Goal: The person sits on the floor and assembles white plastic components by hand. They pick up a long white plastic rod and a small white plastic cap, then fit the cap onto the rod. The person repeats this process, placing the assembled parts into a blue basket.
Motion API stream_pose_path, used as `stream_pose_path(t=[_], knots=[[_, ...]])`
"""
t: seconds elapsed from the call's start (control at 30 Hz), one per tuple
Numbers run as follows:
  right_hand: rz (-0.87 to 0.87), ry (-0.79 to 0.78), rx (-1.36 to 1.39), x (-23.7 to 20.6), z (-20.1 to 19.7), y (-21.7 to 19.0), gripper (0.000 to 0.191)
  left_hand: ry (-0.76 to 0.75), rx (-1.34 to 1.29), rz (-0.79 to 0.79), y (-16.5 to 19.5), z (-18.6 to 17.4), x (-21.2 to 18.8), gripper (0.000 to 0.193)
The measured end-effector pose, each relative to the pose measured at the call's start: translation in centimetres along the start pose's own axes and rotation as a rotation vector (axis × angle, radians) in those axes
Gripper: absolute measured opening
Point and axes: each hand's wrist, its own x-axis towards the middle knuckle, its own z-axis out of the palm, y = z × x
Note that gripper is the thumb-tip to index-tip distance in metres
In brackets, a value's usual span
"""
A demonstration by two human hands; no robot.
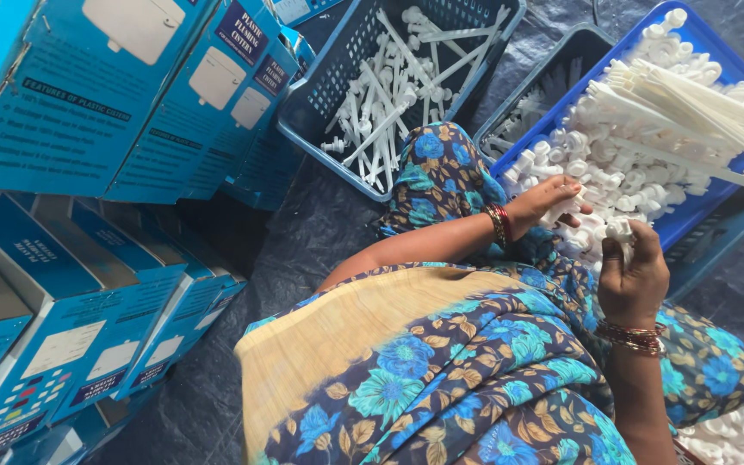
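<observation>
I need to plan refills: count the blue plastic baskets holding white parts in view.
3: one basket at top centre holds long stems, a darker one sits behind, and the right basket is heaped with white parts. More may lie out of frame.

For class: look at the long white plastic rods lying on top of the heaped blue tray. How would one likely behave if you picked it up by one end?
The long white rods look thin and moulded, so probably light and fairly stiff, with slight flex. They lie loosely across a heap of small white fittings, so lifting one may well shift its neighbours. Smooth plastic could be a bit slippery.
</observation>
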Motion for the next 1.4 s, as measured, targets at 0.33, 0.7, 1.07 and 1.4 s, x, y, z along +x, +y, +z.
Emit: stream_pose_path(t=[0.33, 0.7, 1.07, 1.4], knots=[[0.019, -0.025, -0.097, -0.5, 1.3, 1.5, 0.025, 0.022, 0.041, 0.048, 0.0, 0.5, -0.2, 0.036], [-0.004, -0.095, -0.207, -0.3, 3.2, 4.8, 0.027, 0.008, 0.152, 0.071, 1.0, 0.7, -0.8, 0.045], [0.055, -0.117, -0.247, -0.7, 3.6, 4.6, 0.031, -0.105, 0.084, 0.139, 0.5, 0.1, -0.1, 0.038], [0.051, -0.118, -0.282, -0.7, 3.7, 3.7, 0.038, -0.27, 0.089, 0.093, -0.2, 0.4, -0.1, 0.029]])
